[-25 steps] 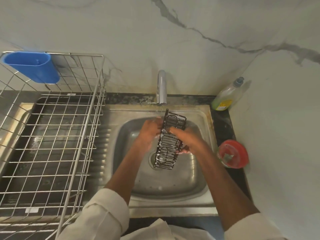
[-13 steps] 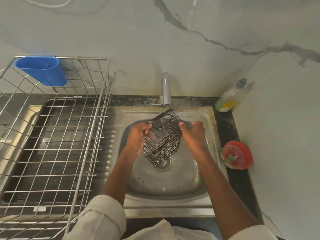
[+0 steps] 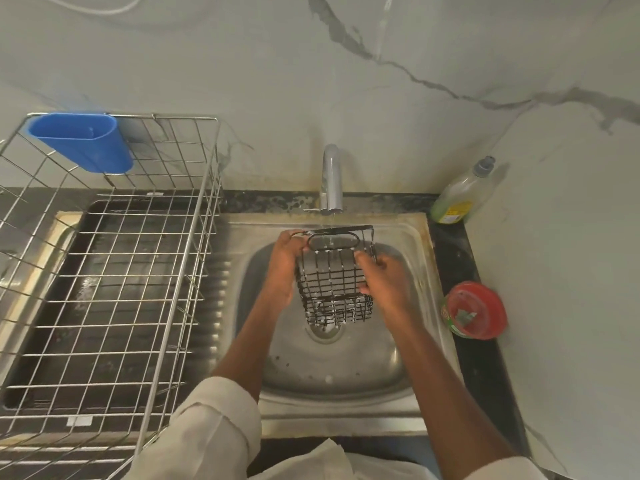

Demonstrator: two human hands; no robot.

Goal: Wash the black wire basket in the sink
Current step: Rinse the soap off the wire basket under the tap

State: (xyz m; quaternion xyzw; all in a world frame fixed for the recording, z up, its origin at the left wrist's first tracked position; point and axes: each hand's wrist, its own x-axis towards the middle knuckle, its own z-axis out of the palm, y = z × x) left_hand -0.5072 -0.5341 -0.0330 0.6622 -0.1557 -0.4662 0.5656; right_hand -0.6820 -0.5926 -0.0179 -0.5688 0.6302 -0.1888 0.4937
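The basket [image 3: 334,277], gripped by left hand [image 3: 285,268] and right hand [image 3: 382,280], is now turned broadside under the tap [image 3: 330,181]; rinsing is under way.

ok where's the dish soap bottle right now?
In the head view, the dish soap bottle leans against the marble wall on the dark counter at the sink's back right corner, right of the faucet and behind the red-lidded container.

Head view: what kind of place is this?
Most likely a home kitchen sink area: a steel sink under a running faucet, a wire dish rack beside it, and a dish soap bottle in the corner.
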